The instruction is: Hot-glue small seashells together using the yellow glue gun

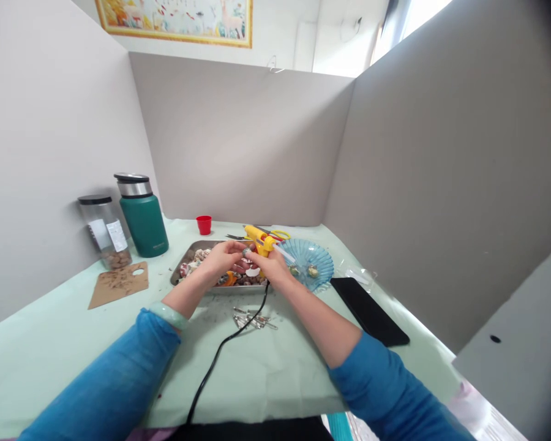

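My left hand (227,257) is over the metal tray (224,291), its fingers closed in a pinch on a small grey-green piece (247,252), too small to name exactly. From the other side, my right hand (272,267) pinches the same piece with its fingertips. Right behind that hand is a yellow hot glue gun (258,237) with a clear glue stick (283,252) sticking out of its back; my hand hides part of the handle, and I cannot tell whether it touches it. Shells and brown pebbles (197,260) fill the tray.
A blue fluted plate (321,250) holds small pieces. Metal clips (252,320) and a black cord (220,352) lie in front. A black slab (367,311) is at right. Leftward stand a green bottle (144,226), a jar (108,236) and cardboard (112,291). A red cup (204,225) stands behind.
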A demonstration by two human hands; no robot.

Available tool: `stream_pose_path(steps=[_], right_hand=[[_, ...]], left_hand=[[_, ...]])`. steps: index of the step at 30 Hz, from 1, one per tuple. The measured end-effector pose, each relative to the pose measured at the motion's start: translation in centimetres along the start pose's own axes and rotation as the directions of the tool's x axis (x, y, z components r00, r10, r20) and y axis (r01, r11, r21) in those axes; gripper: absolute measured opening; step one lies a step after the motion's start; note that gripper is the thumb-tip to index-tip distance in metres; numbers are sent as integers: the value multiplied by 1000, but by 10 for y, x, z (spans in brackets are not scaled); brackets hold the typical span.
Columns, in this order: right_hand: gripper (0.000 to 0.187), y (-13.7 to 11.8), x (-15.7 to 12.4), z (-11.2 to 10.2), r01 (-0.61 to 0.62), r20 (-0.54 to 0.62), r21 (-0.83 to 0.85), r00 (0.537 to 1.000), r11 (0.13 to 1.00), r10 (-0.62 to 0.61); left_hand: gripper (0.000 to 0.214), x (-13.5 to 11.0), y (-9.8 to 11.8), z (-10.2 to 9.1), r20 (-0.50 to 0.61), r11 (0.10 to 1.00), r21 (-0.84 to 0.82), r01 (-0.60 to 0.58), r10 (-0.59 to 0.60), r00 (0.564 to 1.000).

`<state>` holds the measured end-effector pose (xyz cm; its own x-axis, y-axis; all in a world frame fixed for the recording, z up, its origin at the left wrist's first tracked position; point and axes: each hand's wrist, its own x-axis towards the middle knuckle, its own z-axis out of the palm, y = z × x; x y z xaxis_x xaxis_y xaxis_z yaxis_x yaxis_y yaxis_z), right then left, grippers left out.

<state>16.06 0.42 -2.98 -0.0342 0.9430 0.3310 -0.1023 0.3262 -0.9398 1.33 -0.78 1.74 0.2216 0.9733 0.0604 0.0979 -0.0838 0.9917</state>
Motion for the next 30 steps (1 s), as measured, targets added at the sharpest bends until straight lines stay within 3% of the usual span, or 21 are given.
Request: stream_pose_path(steps=[8, 16, 23, 30], right_hand=[[35, -4, -2, 0, 48, -15, -117, 999, 992, -50], [35, -9, -6, 1, 27, -81, 5, 996, 1000, -27], [37, -9, -4, 2, 13, -106, 54, 994, 998, -7], [40, -12, -5, 2, 1, -86, 146, 996, 989, 12]], left_hand=[[14, -1, 4, -1, 0, 987, -126, 102, -103, 995], [9, 2, 4, -8, 88, 926, -326, 191, -171, 981], [12, 3, 3, -10, 85, 920, -347, 185, -165, 983], [14, 6, -5, -12, -8, 973, -227, 49, -52, 999]])
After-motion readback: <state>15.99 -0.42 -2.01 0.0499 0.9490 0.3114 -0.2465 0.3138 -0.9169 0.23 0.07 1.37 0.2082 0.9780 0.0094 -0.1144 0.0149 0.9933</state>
